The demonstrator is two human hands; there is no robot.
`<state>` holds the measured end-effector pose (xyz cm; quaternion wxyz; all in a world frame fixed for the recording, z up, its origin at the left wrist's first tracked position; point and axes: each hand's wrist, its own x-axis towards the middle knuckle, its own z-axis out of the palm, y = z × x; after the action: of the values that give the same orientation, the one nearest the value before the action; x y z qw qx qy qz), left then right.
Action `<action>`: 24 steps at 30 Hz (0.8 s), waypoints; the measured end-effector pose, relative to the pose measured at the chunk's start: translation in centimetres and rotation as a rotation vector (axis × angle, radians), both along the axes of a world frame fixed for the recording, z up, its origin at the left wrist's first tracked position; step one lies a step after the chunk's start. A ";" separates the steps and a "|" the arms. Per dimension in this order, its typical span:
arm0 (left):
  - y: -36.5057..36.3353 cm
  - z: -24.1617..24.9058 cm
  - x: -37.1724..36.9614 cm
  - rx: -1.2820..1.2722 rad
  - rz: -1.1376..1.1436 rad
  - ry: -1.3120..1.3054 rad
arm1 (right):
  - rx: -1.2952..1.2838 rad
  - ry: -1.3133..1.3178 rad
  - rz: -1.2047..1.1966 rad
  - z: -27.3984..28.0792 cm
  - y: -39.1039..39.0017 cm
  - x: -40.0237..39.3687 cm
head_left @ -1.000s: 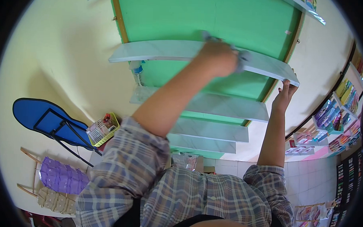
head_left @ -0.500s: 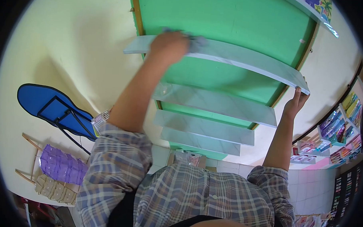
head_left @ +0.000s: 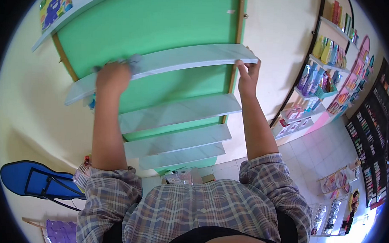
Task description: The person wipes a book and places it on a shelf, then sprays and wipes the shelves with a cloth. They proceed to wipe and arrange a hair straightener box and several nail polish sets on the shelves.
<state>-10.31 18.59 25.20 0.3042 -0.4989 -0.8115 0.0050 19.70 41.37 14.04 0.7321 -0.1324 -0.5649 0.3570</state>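
My left hand [head_left: 113, 78] is closed on a grey cloth [head_left: 135, 63], which lies on the top surface of a long white marbled shelf [head_left: 184, 56] near its left part. At that shelf's right end, my right hand [head_left: 249, 78] grips the corner, thumb at the front edge and fingers partly hidden behind it. The shelf is fixed in front of a green panel [head_left: 163, 22] with wooden side strips. Below it hang more white shelves, the nearest one [head_left: 182, 111] just under the held one.
Higher up, another shelf [head_left: 85, 8] carries a colourful picture book [head_left: 55, 9]. A blue folded ironing board [head_left: 19, 178] leans at the left wall. Racks with bottles [head_left: 318, 81] and a black display [head_left: 372, 127] stand right. Clear-wrapped items [head_left: 182, 176] lie on the floor below.
The view has swung to the right and tilted, showing more of the right-hand racks. My left hand, with the cloth, is nearer the shelf's left end. My right hand still holds the right end.
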 end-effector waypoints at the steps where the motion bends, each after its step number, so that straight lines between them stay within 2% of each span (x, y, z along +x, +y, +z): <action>1: 1.4 0.3 3.1 -0.054 -0.075 0.033 | 0.004 -0.022 -0.023 0.0 0.1 0.2; 4: 6.2 -0.2 9.9 0.063 -0.129 -0.024 | 0.045 -0.119 -0.046 0.4 0.2 1.3; 8: 12.4 0.6 17.2 -0.136 -0.270 -0.045 | 0.060 -0.262 -0.140 0.7 0.5 2.2; 10: 15.3 1.0 21.2 -0.183 -0.263 -0.093 | 0.021 -0.291 -0.082 0.2 1.1 3.2; 12: 17.0 1.6 24.0 -0.277 -0.406 -0.057 | -0.032 -0.314 -0.047 0.5 1.1 4.6; 13: 17.5 1.4 24.8 -0.276 -0.403 -0.056 | -0.007 -0.449 -0.162 0.7 1.3 5.2; 14: 17.9 1.2 25.5 -0.231 -0.448 -0.047 | 0.022 -0.582 -0.277 1.0 1.5 5.8; 15: 18.2 1.2 25.9 -0.182 -0.492 -0.038 | 0.028 -0.580 -0.274 1.3 1.7 6.4; 16: 17.1 1.9 26.6 -0.172 -0.439 -0.177 | 0.024 -0.693 -0.286 1.8 1.3 6.9; 17: 17.0 1.3 26.3 -0.169 -0.430 -0.178 | 0.019 -0.809 -0.294 2.1 1.0 7.4; 19: 16.6 0.2 24.9 0.056 -0.586 -0.229 | 0.064 -0.837 -0.325 1.9 0.9 7.8; 20: 16.4 0.0 24.2 0.060 -0.575 -0.229 | 0.104 -0.860 -0.368 1.9 1.0 7.9; 22: 15.4 -0.3 23.2 0.131 -0.736 -0.234 | 0.088 -0.868 -0.328 2.1 1.4 8.3; 24: 14.1 -0.2 22.3 0.114 -0.749 -0.290 | 0.067 -0.892 -0.315 2.2 1.7 8.7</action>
<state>12.02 32.67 25.04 0.1947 -0.7377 -0.6072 -0.2216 28.40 43.09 16.21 0.4672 -0.3332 -0.8083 0.1314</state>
